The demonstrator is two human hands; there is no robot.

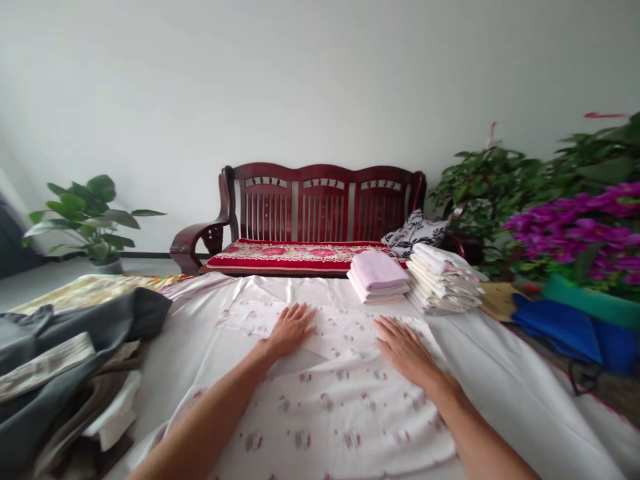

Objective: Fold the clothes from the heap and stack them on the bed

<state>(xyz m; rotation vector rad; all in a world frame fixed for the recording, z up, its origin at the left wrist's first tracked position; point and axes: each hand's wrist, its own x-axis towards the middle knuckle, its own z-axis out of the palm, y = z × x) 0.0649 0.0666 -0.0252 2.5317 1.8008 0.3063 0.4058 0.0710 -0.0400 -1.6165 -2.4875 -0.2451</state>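
A thin white garment (345, 400) with small grey and pink prints lies spread over the white cloth in front of me. I cannot tell its exact kind. My left hand (291, 328) rests palm down on its far part, left of the middle, fingers slightly apart. To the right, my right hand (406, 347) also presses flat on the print, its fingers stretched out and pointing away from me. Neither hand grips anything. Part of the garment's near left side is hidden under my left forearm.
Beyond the garment stand a folded pink stack (379, 272) and a taller pile of folded white cloths (443, 280). Loose dark clothes (100, 347) heap up at left. A blue bag-like item (560, 330) lies at right. Behind is a wooden bench (323, 207), with plants on both sides.
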